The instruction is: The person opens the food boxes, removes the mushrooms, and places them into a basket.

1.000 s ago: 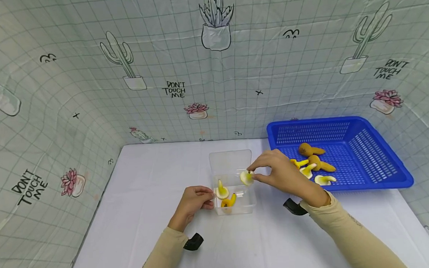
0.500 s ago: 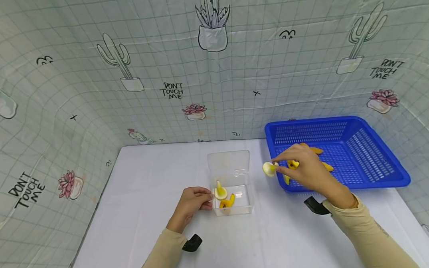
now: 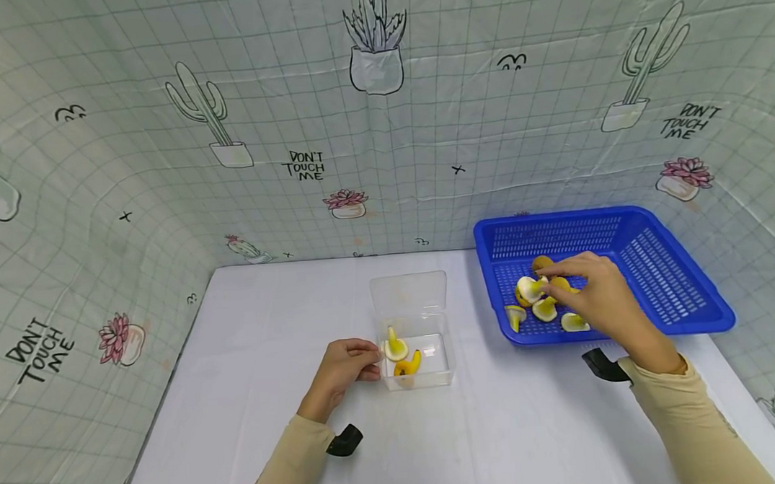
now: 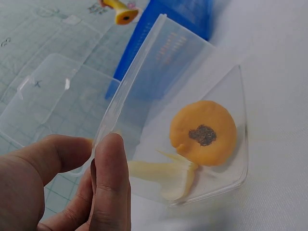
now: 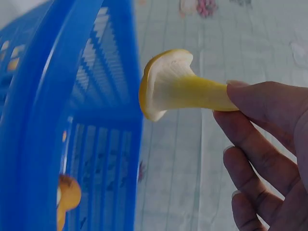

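Note:
My right hand [image 3: 601, 298] pinches a yellow-and-cream mushroom [image 5: 175, 89] by the end of its stem. In the head view this mushroom is above the left part of the blue basket [image 3: 689, 315]. With thumb and fingers, my left hand [image 3: 348, 370] grips the left wall of a clear plastic box [image 3: 439, 377], whose lid [image 3: 409, 293] stands raised at the back. Two mushrooms are inside the box: a cream one with its stem up [image 3: 395, 348] and an orange-yellow one [image 4: 204, 134] with a dark spot on its cap.
Several mushrooms lie in the basket, among them a small pale one [image 3: 515, 317] and a cream one [image 3: 574, 322]; brownish ones are partly hidden by my right hand. A white cloth [image 3: 267, 312] covers the table. A printed grid curtain [image 3: 396, 140] hangs behind.
My right hand has carried the mushroom rightward, from above the clear box to above the blue basket. The left hand has kept its grip on the box.

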